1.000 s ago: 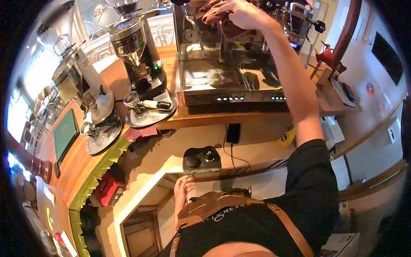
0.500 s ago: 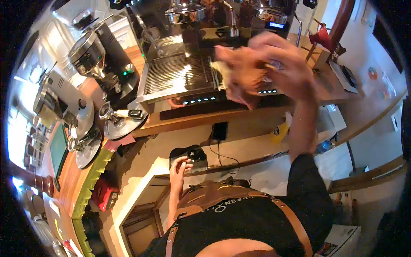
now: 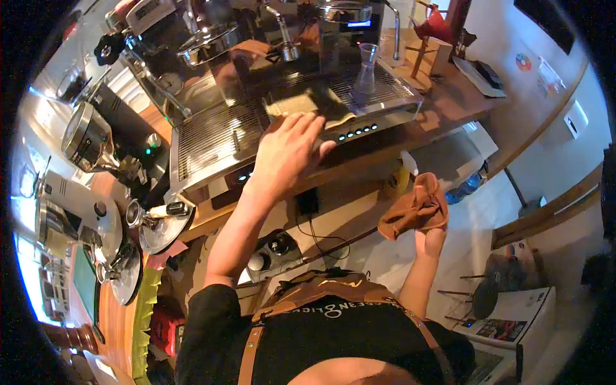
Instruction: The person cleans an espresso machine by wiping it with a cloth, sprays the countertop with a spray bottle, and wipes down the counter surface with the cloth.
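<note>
My left hand (image 3: 287,151) reaches over the front edge of the espresso machine, palm down, thumb apart from the fingers. Its fingertips are at the near edge of a yellow and dark cloth (image 3: 308,104) lying on the metal drip tray (image 3: 208,138); whether they touch it is unclear. To the right, below the counter front, my right hand (image 3: 431,240) is closed on a crumpled brown cloth (image 3: 417,208), which hides most of its fingers. A clear cup (image 3: 366,74) stands on the right part of the drip tray.
Two grinders (image 3: 90,138) stand at the left, with portafilters (image 3: 160,213) at their bases. Beneath the counter are a black knock box (image 3: 279,247) and a phone (image 3: 307,201) with a cable. A yellow bottle (image 3: 401,179) and a blue object (image 3: 466,188) are at the right.
My left hand has risen from beside the knock box to the cloth on the drip tray. My right hand has moved down and away from the machine with the brown cloth. The view has shifted.
</note>
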`<state>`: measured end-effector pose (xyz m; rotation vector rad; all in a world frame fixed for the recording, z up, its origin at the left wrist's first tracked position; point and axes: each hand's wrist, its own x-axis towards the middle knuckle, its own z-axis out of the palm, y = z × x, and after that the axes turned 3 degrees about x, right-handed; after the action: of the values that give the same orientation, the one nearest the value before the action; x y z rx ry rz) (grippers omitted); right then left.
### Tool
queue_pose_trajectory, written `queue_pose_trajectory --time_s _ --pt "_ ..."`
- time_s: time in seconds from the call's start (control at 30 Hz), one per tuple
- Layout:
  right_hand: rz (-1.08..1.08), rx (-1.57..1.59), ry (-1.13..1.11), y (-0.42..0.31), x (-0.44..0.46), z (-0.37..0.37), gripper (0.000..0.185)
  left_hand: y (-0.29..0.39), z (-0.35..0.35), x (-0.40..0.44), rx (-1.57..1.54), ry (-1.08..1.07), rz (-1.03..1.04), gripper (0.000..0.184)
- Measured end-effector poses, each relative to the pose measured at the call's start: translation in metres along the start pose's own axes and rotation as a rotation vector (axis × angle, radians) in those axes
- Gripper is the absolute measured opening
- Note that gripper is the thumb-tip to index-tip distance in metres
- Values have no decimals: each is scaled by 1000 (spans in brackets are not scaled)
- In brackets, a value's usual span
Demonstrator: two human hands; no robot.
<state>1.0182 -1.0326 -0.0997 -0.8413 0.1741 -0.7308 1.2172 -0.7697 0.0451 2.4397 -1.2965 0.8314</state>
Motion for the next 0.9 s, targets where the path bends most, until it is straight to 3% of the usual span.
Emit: queue_pose_trajectory --time_s 0.03,0.1,0.17,0.2,0.27,0.3,0.33,0.4,0.43,0.47,0.5,0.57,0.63,0.7,0.77,0.83,0.87,0.9 --pt "-111 -20 -76 -5 -2 -1 50 -2 4 4 -30 -107 -80 49" --pt "-126 51 -4 -18 9 -7 53 -6 4 10 -31 -113 -64 51" --pt "-278 -153 -23 -31 25 -4 59 -7 6 10 -16 -66 -128 53" --pt "-306 -140 133 -26 43 -14 64 -8 5 12 -47 -99 -120 53" --pt "-611 -564 45 -25 97 -17 56 -2 2 11 -48 -93 -152 50" --pt "-606 -687 36 -32 118 8 41 1 0 9 -50 -91 -184 48" --pt "-751 -883 55 -21 142 27 33 5 -3 7 -43 -90 -187 48" --pt "-922 -922 -71 27 164 63 35 16 -8 2 2 155 -114 43" --pt "-753 -834 -106 50 151 95 40 19 -13 -2 10 162 -117 43" --pt "-921 -1004 -111 60 127 119 44 22 -20 -9 0 207 -113 39" --pt "-920 -961 -304 73 113 127 50 25 -23 -19 -15 248 -111 38" --pt "-1018 -892 -454 91 114 121 48 27 -28 -46 -75 261 -192 34" --pt "-938 -849 -314 59 141 107 48 28 -31 -81 -99 304 -268 32" --pt "-988 -1060 34 48 201 58 51 26 -32 -121 -111 299 -356 26" --pt "-938 -993 25 39 191 74 51 30 -26 -157 -222 318 -571 22" --pt "-923 -1023 80 61 171 84 50 32 -19 -166 -255 325 -618 21" --pt "-952 -1055 2 73 144 100 47 34 -17 -167 -294 338 -649 20" --pt "-837 -1004 -143 84 117 114 44 34 -16 -157 -292 330 -614 21"
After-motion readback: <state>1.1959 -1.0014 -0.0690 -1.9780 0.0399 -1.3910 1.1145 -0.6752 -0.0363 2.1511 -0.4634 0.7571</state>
